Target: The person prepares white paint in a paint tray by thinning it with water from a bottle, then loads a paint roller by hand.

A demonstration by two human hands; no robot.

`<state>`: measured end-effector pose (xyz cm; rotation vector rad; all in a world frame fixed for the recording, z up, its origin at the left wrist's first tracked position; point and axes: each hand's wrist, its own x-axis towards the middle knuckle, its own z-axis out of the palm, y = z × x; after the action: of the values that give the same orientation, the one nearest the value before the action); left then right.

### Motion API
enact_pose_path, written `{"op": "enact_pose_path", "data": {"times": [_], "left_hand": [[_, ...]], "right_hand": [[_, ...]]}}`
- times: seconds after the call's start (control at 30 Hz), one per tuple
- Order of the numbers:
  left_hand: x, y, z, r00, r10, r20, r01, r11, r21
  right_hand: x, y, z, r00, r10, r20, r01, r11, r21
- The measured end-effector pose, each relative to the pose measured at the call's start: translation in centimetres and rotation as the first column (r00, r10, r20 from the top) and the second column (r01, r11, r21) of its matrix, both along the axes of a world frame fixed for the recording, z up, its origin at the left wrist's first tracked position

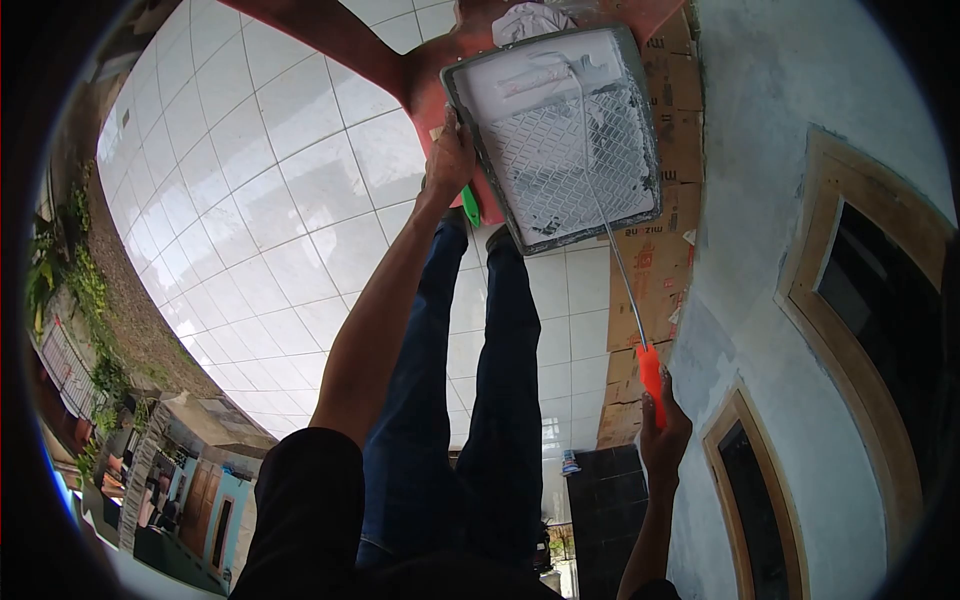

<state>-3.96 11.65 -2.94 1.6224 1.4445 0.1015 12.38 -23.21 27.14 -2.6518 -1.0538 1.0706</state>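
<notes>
My left hand [451, 160] is closed on the left edge of a grey-rimmed paint tray [655, 178], which rests on a red plastic surface [433, 62]. White paint lies in the tray's far end, and its ribbed slope is coated with paint. A paint roller's head [533, 80] lies in that paint, covered in white. From it a thin metal rod runs over the tray to an orange handle [650, 372]. My right hand [667, 432] is wrapped round the lower part of this handle. Just left of the tray is a green object [470, 207].
White floor tiles [300, 190] spread to the left. Flattened cardboard [625, 300] runs along the foot of the painted wall [745, 290] on the right, which has wood-framed windows [835, 190]. A crumpled white plastic bag [530, 22] is behind the tray.
</notes>
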Motion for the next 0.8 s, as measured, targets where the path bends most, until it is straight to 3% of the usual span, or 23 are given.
{"op": "enact_pose_path", "data": {"times": [0.13,0.3,0.43,0.63,0.73,0.8], "left_hand": [[0.1,0.0,0.2,1.0,0.018,0.017,-0.018,1.0,-0.022],[0.3,0.1,0.9,1.0,0.009,-0.006,-0.009,0.999,-0.031],[0.1,0.0,0.6,0.999,0.023,0.034,-0.022,0.999,-0.046],[0.1,-0.2,0.1,1.0,0.018,0.02,-0.019,0.999,0.038],[0.0,-0.1,0.1,1.0,0.018,0.021,-0.018,1.0,-0.005],[0.1,-0.2,0.0,1.0,0.016,0.018,-0.016,1.0,0.008]], "right_hand": [[1.0,0.1,-0.1,0.999,-0.02,0.044,0.02,1.0,0.006],[-1.3,2.1,-1.1,0.976,-0.19,-0.109,0.187,0.982,-0.037],[-4.0,2.5,-1.7,0.971,-0.189,-0.147,0.197,0.98,0.038],[-5.6,2.1,-1.4,0.982,-0.137,-0.133,0.144,0.989,0.046],[-6.1,2.0,-1.0,0.986,-0.108,-0.125,0.11,0.994,0.009],[-6.5,1.8,-1.1,0.997,-0.01,-0.077,0.015,0.998,0.062]]}}
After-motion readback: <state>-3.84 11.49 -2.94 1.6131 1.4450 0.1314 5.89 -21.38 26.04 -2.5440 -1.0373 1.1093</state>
